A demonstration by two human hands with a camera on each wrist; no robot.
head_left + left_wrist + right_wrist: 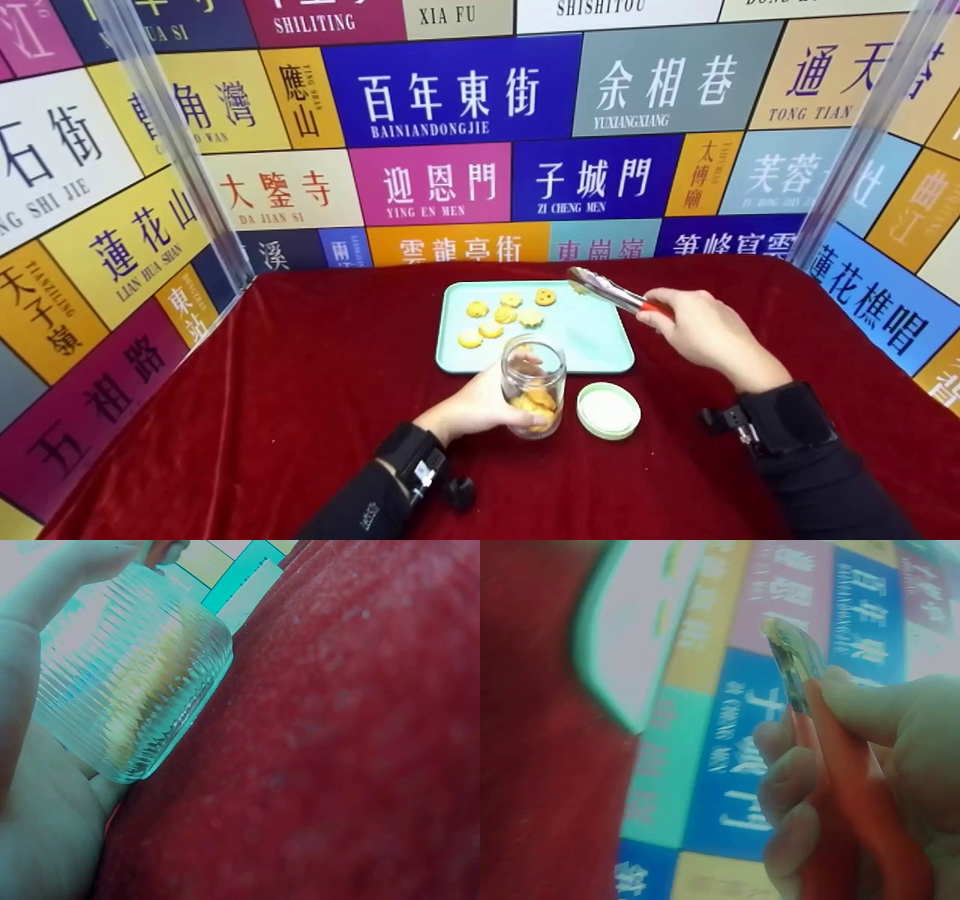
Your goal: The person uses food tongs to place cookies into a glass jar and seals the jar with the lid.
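Note:
My left hand grips a clear glass jar round its side; the jar is lidless, with several yellow cookies at its bottom. In the left wrist view the ribbed jar wall stands close over the red cloth. My right hand holds metal tongs by their red handles. The tongs' tips overlap the tray's far right part, where a yellowish cookie shows beside them; I cannot tell whether they pinch it. Several more cookies lie on the mint-green tray.
A pale green round lid lies on the red cloth just right of the jar. Behind the table stands a wall of coloured panels with printed characters. Clear upright posts flank the table's far corners.

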